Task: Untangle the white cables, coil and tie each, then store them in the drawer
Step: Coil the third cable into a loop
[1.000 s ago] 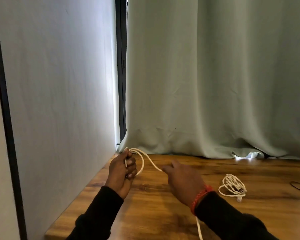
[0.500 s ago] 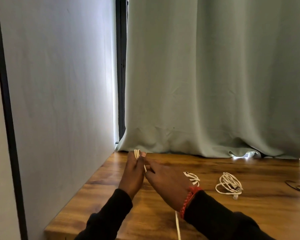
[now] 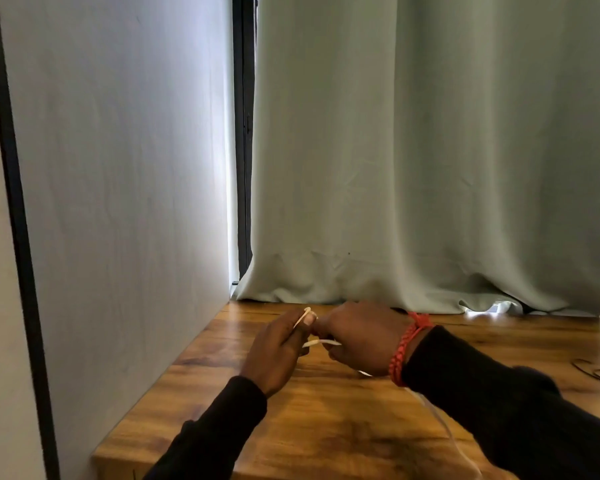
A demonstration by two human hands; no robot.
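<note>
From the head camera, the left hand (image 3: 278, 348) grips a thin white cable (image 3: 321, 342) in curled fingers, a small loop poking up above them. The right hand (image 3: 361, 337), wearing a braided red wristband (image 3: 407, 348), pinches the same cable just beside it, the two hands touching above the glossy wooden counter (image 3: 326, 427). A second ago they were apart with a wide loop between them. The cable's tail trails under the right sleeve toward the counter's near edge. The coiled white bundle seen earlier is now hidden behind the right arm. Dark thin bands (image 3: 598, 372) lie at far right.
</note>
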